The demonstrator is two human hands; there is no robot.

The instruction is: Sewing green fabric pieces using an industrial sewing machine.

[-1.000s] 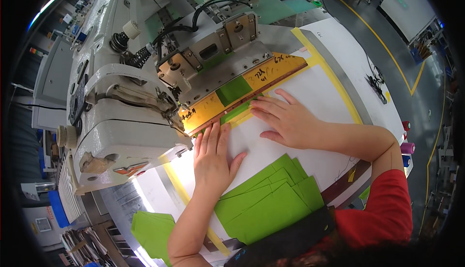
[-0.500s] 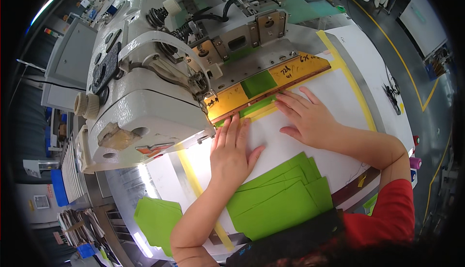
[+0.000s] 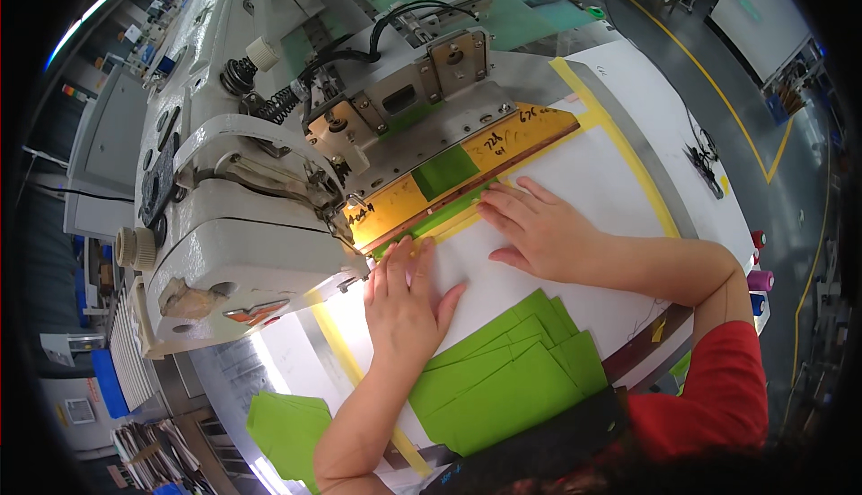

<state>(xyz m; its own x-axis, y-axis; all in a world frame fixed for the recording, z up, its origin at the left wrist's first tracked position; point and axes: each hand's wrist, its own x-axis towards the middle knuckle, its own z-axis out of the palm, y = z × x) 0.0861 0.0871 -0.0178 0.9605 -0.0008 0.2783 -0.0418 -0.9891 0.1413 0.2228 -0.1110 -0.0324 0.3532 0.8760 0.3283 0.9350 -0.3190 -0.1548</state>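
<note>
My left hand (image 3: pixel 401 302) lies flat, palm down, on the white work surface beside the sewing machine head (image 3: pixel 242 253). Its fingertips touch the near edge of a green fabric strip (image 3: pixel 449 215) that shows along the orange template (image 3: pixel 395 208). Farther right, my right hand (image 3: pixel 543 230) also rests flat, with its fingertips at the right end of the strip. Most of that green piece is hidden under the template, though a patch of green shows through its window. Nearer me is a stack of cut green fabric pieces (image 3: pixel 507 378).
Another pile of green pieces (image 3: pixel 289 432) lies at the lower left. The metal clamp (image 3: pixel 440 131) stands over the template. Yellow tape (image 3: pixel 620 149) borders the white surface. Thread spools (image 3: pixel 760 280) stand at the right edge, and black cords (image 3: pixel 705 167) lie at the far right.
The whole view has shifted, so the machine and table appear farther left. Both hands keep about the same places along the template's edge.
</note>
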